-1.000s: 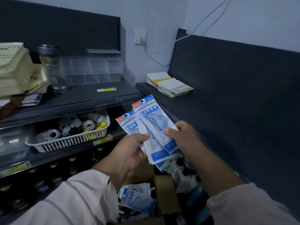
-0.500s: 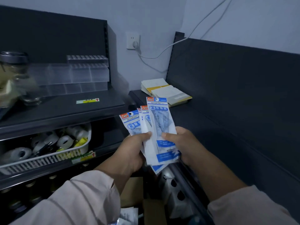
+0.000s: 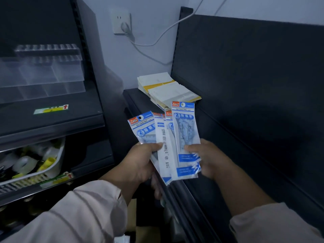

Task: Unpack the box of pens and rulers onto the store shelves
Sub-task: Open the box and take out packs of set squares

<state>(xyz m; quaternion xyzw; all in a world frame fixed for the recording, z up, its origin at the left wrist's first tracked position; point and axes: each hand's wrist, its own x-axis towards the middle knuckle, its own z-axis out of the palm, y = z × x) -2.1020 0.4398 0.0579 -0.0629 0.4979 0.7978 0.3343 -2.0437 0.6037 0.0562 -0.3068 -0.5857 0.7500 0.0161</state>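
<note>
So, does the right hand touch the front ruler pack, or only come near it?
Touching. The head view shows the right hand pinching the front ruler pack, thumb flat on its printed face.

One left hand [image 3: 138,165] and one right hand [image 3: 210,158] are holding four visible ruler packs [image 3: 185,134] — one booklet stack [image 3: 168,90] is lying behind.

Beyond the left hand [image 3: 138,163] and right hand [image 3: 208,158], a pale wall [image 3: 149,55] closes the corner, bearing a white socket [image 3: 121,20] with a white cable [image 3: 157,42] plugged in. Left of the left hand, dark shelving [image 3: 52,123] carries clear plastic dividers [image 3: 43,72] and, lower, a white basket [image 3: 59,160]. Right of the right hand, a dark back panel [image 3: 254,85] rises over a dark shelf [image 3: 249,160], with stacked paper booklets [image 3: 168,90] at its far end. The light is dim.
</note>
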